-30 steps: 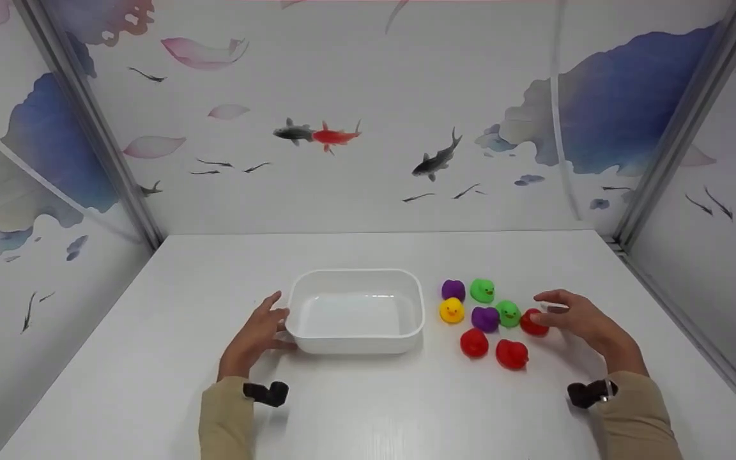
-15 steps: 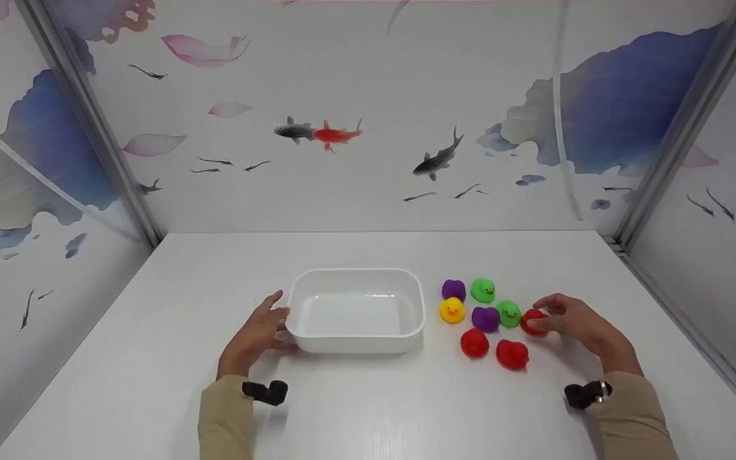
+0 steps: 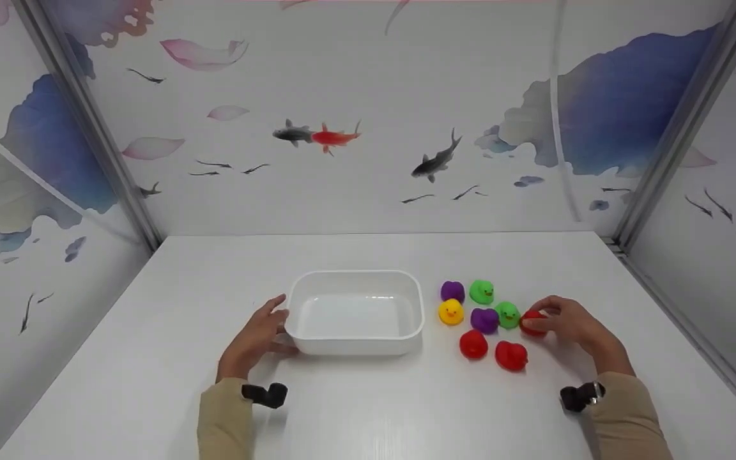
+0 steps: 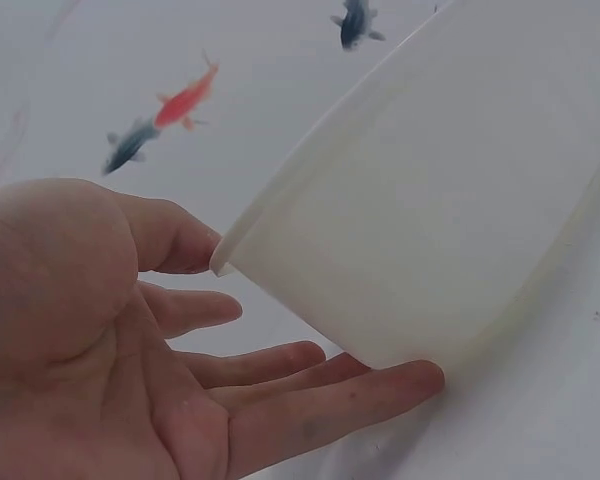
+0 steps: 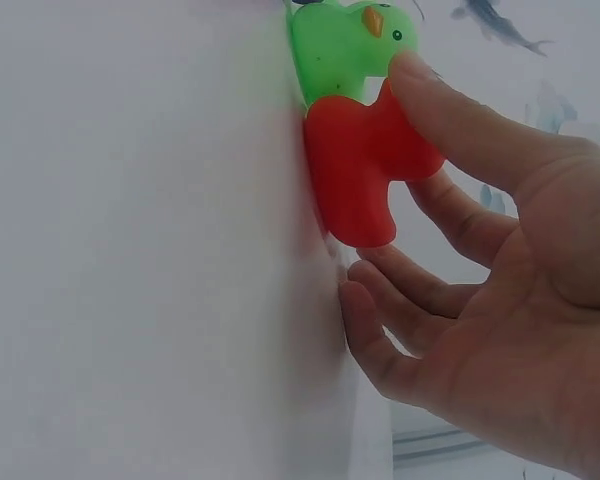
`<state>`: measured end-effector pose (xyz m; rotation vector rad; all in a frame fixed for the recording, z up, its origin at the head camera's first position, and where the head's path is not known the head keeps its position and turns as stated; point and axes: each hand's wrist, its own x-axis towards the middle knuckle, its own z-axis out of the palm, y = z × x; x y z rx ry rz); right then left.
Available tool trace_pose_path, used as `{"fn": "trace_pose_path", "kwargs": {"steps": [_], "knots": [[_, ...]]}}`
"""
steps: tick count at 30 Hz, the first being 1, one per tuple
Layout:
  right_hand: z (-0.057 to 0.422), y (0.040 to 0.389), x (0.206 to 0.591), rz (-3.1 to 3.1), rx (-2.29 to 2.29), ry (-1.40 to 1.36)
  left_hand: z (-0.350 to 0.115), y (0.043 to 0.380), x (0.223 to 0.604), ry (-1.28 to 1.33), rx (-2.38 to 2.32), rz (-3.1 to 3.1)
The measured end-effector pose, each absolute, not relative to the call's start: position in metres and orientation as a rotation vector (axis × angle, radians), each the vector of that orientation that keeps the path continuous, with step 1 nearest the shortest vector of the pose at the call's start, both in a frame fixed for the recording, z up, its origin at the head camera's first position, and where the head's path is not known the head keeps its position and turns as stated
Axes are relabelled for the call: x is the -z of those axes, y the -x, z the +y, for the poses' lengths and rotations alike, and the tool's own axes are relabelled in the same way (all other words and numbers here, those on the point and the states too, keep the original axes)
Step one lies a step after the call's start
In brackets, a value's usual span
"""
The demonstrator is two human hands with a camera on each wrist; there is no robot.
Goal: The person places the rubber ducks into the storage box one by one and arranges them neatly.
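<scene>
Red toy duck (image 5: pixel 350 175), probably light and soft, best taken by the head, as the right hand (image 3: pixel 574 327) pinches it; spread left hand (image 3: pixel 255 335) touches tub (image 3: pixel 358 345)

Held red duck (image 5: pixel 352 175): partly behind fingers (image 5: pixel 468 125) | purple ducks (image 3: pixel 484 321): faces apparently hidden

Glossy plastic basin (image 3: pixel 356 345); at its three o'clock, smooth plastic ducks (image 3: pixel 473 345); at seven, the person's matt cloth sleeve (image 3: pixel 224 418); beneath, faintly glossy counter (image 3: pixel 374 409).
</scene>
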<state>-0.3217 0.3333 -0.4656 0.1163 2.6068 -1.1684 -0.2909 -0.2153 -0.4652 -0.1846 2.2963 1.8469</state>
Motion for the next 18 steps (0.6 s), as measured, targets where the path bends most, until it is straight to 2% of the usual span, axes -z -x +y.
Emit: {"fn": "trace_pose_path", "kwargs": {"steps": [11, 18], "knots": [[0.33, 0.322, 0.458, 2.623, 1.211, -0.109, -0.216, 0.291, 0.467, 0.185, -1.865, 2.289], [0.325, 0.319, 0.445, 2.666, 1.252, 0.007, -0.215, 0.29, 0.466, 0.163, -1.864, 2.286]]}}
